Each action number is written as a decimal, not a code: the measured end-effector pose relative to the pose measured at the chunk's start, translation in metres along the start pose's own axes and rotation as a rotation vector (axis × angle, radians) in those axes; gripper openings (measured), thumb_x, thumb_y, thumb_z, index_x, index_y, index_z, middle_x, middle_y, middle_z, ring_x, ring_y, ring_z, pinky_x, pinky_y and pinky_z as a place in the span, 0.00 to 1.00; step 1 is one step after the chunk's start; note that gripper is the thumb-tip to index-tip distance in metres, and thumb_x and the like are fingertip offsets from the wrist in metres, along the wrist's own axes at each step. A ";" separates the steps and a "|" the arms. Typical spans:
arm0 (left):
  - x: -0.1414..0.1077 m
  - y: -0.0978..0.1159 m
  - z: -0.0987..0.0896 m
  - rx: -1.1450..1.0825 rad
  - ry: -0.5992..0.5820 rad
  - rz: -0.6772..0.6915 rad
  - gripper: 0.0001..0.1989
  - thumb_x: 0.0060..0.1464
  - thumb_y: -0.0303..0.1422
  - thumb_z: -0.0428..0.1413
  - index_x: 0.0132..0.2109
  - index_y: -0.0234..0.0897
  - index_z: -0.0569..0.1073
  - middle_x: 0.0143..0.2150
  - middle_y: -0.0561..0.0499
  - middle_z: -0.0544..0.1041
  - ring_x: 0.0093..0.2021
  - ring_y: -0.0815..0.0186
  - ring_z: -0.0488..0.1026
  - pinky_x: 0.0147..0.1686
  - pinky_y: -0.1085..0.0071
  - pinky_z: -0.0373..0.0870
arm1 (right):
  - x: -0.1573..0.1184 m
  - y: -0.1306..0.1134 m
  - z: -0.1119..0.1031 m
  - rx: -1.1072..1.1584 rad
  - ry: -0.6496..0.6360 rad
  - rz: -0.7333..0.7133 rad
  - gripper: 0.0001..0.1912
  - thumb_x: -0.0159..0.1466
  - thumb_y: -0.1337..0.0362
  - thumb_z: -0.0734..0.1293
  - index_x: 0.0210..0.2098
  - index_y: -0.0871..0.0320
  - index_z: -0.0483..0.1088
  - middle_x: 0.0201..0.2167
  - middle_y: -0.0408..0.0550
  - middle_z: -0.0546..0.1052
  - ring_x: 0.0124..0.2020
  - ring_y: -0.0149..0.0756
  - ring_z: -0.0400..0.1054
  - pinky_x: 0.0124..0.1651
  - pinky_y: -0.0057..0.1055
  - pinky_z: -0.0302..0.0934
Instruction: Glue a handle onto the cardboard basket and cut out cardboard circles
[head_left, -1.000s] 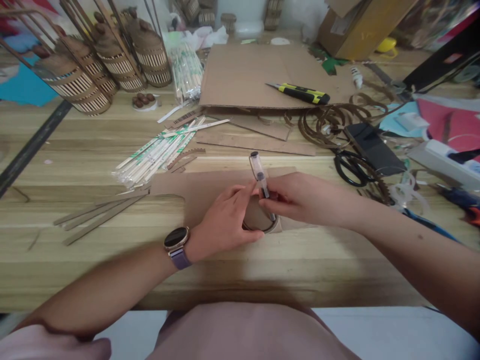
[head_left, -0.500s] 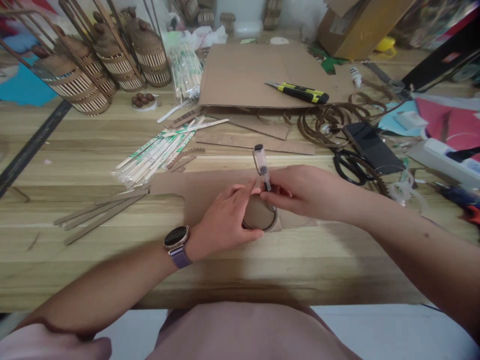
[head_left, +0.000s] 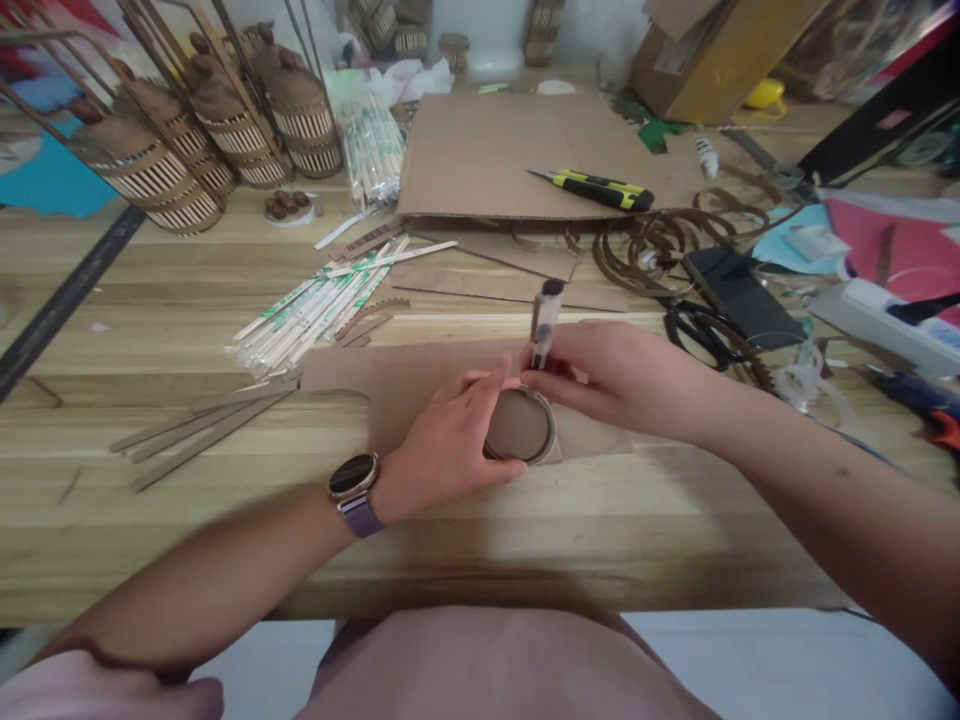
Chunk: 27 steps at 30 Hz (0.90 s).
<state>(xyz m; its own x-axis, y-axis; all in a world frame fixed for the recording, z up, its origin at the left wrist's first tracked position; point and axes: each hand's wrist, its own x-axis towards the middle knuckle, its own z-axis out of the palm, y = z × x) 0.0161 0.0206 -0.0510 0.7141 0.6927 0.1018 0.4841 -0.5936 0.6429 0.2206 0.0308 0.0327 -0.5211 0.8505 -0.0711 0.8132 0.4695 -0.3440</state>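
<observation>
A round ring (head_left: pixel 553 440) lies on a piece of brown cardboard (head_left: pixel 397 372) at the middle of the table. Around the ring's left side, my left hand (head_left: pixel 457 435) rests with thumb and fingers apart, touching its rim. My right hand (head_left: pixel 600 370) pinches a clear pen with a black end (head_left: pixel 546 322), held nearly upright at the ring's upper right edge. The pen's tip is hidden behind my fingers.
Behind lie wrapped sticks (head_left: pixel 315 300), a large cardboard sheet (head_left: pixel 510 140) and a yellow-black cutter (head_left: pixel 600 190). Coiled brown strips (head_left: pixel 637 250), scissors (head_left: pixel 694 335) and a phone (head_left: pixel 742 295) are at right. Slatted lanterns (head_left: pixel 161 175) stand back left; cardboard strips (head_left: pixel 214 435) lie left.
The pen in my right hand has moved slightly right and up along the ring's edge and stands more upright. My left hand has stayed in place.
</observation>
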 end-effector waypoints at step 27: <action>0.001 -0.004 0.002 -0.015 -0.020 0.002 0.58 0.47 0.40 0.68 0.73 0.42 0.39 0.66 0.43 0.69 0.64 0.47 0.61 0.62 0.46 0.59 | -0.024 0.003 0.029 0.436 0.000 0.196 0.13 0.65 0.56 0.61 0.29 0.56 0.68 0.18 0.37 0.61 0.20 0.29 0.55 0.23 0.27 0.49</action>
<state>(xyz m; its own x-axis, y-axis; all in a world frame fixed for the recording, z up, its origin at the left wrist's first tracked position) 0.0162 0.0223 -0.0549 0.7253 0.6828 0.0879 0.4752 -0.5889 0.6538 0.2279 0.0050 0.0059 -0.3691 0.9130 -0.1735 0.7115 0.1575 -0.6848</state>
